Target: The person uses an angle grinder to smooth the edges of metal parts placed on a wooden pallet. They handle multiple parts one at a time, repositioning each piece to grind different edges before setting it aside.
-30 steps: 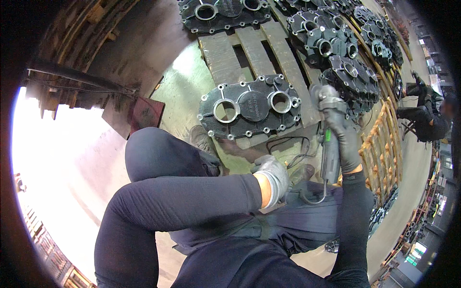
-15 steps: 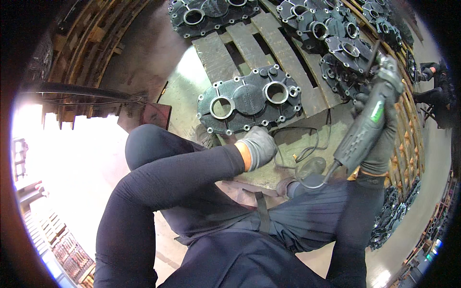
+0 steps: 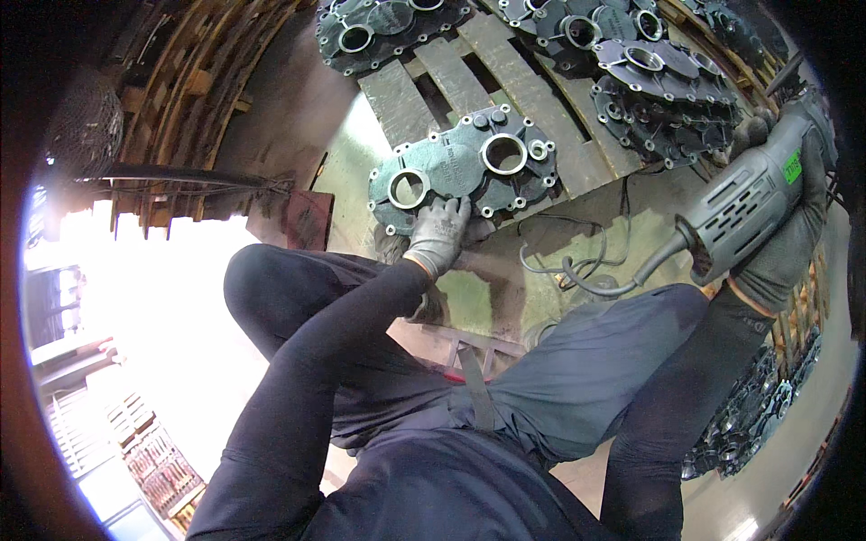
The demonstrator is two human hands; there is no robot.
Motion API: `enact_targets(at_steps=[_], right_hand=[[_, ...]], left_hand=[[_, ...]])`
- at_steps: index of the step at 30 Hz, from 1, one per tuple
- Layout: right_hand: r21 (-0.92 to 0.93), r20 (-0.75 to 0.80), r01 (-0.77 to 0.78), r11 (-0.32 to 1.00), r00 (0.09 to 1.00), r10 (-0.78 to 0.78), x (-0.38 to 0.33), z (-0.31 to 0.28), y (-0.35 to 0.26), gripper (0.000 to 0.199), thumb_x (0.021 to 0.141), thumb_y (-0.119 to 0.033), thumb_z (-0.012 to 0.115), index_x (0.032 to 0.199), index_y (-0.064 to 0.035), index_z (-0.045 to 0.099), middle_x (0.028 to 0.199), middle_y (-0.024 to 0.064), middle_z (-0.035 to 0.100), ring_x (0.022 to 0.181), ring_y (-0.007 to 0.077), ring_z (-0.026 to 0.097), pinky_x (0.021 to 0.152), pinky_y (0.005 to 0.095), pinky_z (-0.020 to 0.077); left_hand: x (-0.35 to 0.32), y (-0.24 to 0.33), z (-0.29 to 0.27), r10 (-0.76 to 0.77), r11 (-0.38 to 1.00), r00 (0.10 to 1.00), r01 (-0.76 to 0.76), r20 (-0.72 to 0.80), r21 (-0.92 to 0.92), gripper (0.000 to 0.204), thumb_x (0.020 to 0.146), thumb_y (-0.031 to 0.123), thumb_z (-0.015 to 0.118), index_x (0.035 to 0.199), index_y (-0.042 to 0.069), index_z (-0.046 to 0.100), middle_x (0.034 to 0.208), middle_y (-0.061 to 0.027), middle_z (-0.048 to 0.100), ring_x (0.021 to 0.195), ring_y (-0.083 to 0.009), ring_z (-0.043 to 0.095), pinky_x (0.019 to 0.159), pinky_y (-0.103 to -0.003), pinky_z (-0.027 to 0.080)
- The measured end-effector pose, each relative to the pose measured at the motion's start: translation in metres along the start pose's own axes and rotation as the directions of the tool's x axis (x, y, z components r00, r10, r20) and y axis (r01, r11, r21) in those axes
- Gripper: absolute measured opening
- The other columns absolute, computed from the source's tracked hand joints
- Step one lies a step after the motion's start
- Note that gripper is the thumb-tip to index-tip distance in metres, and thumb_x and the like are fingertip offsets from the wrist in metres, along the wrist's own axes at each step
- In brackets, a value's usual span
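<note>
Left hand (image 3: 438, 233) touching near edge of dark casting (image 3: 456, 167), grip unclear; right hand (image 3: 803, 216) grasping grey grinder (image 3: 747, 206), well apart from casting; work done or left: cannot tell.

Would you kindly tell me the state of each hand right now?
Left hand: touching the near edge of the dark metal cover; whether closed cannot be told.
Right hand: closed, holding the grey power tool.

To your left, white glare (image 3: 176, 311) washes out the concrete floor (image 3: 280, 95); farther ahead on that side stand stacked wooden pallets (image 3: 185, 95).
</note>
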State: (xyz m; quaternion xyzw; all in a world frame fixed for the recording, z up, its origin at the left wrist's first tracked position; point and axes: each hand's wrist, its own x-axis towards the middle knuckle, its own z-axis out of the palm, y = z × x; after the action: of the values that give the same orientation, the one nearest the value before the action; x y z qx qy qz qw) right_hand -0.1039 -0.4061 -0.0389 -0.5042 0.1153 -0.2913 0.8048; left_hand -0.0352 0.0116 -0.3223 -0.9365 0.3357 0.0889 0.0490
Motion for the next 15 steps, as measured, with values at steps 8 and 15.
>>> enact_targets(at_steps=[8,15], right_hand=[[0.136,0.142,-0.238,0.962,0.965,0.218,0.012,-0.025,0.015,0.044,0.109,-0.030,0.064,0.134,0.0062,0.063,0.114,0.0227,0.077,0.102,0.0288,0.079,0.088,0.0355,0.0713],[0.189,0.251,-0.401,0.897,0.902,0.350,0.004,-0.010,0.019,0.035,0.110,-0.028,0.063,0.133,-0.0017,0.066,0.108,0.0210,0.078,0.091,0.0273,0.081,0.076,0.0352,0.0730]], left_hand=[[-0.015,0.034,0.015,-0.142,0.986,0.990,0.143,0.017,-0.086,0.063,0.089,0.015,0.066,0.151,0.007,0.052,0.138,-0.0157,0.061,0.125,-0.0361,0.063,0.103,-0.052,0.050],[-0.019,0.019,0.025,-0.183,0.977,0.960,0.201,-0.210,0.065,0.062,0.096,0.017,0.058,0.157,0.007,0.049,0.155,-0.0169,0.055,0.144,-0.0353,0.053,0.118,-0.053,0.042]])
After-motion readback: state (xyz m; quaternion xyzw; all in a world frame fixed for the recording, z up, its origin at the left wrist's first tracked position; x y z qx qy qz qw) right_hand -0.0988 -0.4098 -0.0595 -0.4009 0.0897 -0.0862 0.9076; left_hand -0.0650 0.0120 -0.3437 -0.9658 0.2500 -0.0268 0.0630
